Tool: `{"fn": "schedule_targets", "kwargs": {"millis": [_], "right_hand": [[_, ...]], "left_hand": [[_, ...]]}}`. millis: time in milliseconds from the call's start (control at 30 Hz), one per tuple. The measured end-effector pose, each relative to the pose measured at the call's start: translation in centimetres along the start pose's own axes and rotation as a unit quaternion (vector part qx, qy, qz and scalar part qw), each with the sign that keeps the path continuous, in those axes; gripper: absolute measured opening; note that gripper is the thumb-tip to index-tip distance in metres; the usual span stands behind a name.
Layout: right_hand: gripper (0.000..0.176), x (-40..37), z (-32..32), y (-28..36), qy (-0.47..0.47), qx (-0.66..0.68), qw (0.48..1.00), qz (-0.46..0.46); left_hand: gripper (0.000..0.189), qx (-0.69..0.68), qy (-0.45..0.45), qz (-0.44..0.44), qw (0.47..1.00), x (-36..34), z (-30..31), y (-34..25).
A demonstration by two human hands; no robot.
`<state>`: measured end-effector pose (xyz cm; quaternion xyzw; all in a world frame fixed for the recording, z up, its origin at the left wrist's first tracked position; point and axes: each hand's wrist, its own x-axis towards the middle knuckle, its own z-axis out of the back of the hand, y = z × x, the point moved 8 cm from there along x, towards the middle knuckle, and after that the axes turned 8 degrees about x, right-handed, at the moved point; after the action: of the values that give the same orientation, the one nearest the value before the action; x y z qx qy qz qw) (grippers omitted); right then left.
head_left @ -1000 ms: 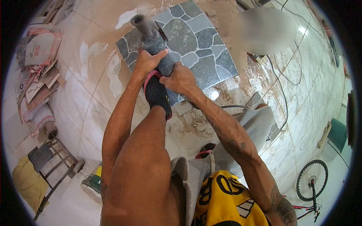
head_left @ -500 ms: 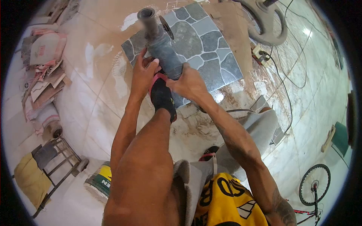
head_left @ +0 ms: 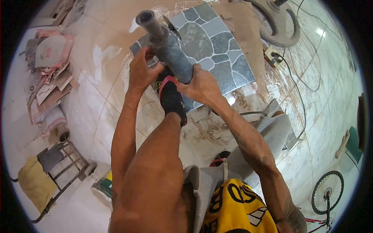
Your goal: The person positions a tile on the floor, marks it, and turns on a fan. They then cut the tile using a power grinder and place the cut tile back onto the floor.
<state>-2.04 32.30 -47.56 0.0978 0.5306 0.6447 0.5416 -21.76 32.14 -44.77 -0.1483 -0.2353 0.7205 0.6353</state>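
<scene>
A dusty grey angle grinder (head_left: 175, 58) is held slanting over a patterned stone-look tile (head_left: 221, 73); its thin cutting disc (head_left: 171, 27) stands on edge at the far end. Around the grinder's near end, my right hand (head_left: 203, 86) is closed, thumb along the side. My left hand (head_left: 142, 72) is beside the tool's left flank, fingers bent and spread from the thumb, fingertips right at the body. Under the grinder, my foot in a black sock and slipper (head_left: 170, 93) rests on the tile's near left edge.
Brown cardboard (head_left: 246, 35) lies under the tile. A power socket with plug (head_left: 274, 57) and a trailing cord are on the right, below a grey metal base (head_left: 285, 39). Scrap pieces and sacks (head_left: 52, 52) lie at the left. A bucket (head_left: 103, 190) stands near my leg.
My left hand has shifted back and left, its fingers opening wider beside the grinder. The grinder has tilted slightly, its far end moving left in view; my right hand keeps its grip.
</scene>
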Motion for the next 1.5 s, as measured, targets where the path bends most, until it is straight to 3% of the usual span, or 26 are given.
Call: {"fn": "schedule_targets", "kwargs": {"millis": [167, 367, 467, 533, 600, 700, 800, 900, 1100, 1500], "right_hand": [[0.059, -0.5, -0.3, 0.3, -0.006, -0.010, 1.000, 0.003], [0.059, -0.3, 0.0, 0.9, -0.015, 0.008, 1.000, 0.021], [0.059, -0.1, 0.0, 1.1, -0.021, 0.000, 0.999, 0.025], [0.059, -0.3, -0.1, 1.0, -0.020, -0.007, 1.000, 0.022], [0.059, -0.6, -0.1, 1.0, -0.017, -0.014, 1.000, 0.012], [0.064, -0.7, -0.8, 0.7, -0.004, -0.014, 1.000, 0.004], [0.064, -0.6, -1.6, 0.1, -0.004, -0.029, 1.000, 0.003], [0.063, -0.1, -2.2, -1.0, -0.005, -0.015, 1.000, -0.001], [0.063, 1.2, -2.8, -2.4, 0.006, -0.012, 1.000, -0.003], [0.061, 1.5, -3.0, -2.9, 0.014, -0.023, 1.000, -0.006]], "left_hand": [[0.048, 0.017, -0.019, -0.027, 0.999, -0.2, 0.6, 0.2], [0.027, -0.018, -0.058, 0.096, 0.994, -1.3, -0.1, 0.6], [0.028, 0.029, 0.090, 0.130, 0.987, -1.4, -2.8, 1.4], [0.034, -0.140, 0.100, 0.195, 0.966, -1.9, -3.9, 2.4], [0.041, -0.304, 0.107, 0.253, 0.912, -2.3, -5.2, 3.0], [0.043, -0.277, 0.119, 0.300, 0.905, -2.3, -6.3, 2.5], [0.044, -0.272, 0.105, 0.274, 0.917, -2.1, -6.1, -2.2], [0.033, -0.262, 0.139, 0.299, 0.907, -2.4, -7.7, -1.2], [0.044, -0.209, 0.127, 0.321, 0.915, -2.1, -8.5, -0.3], [0.039, -0.214, 0.180, 0.309, 0.909, -2.3, -10.7, 1.6]]}}
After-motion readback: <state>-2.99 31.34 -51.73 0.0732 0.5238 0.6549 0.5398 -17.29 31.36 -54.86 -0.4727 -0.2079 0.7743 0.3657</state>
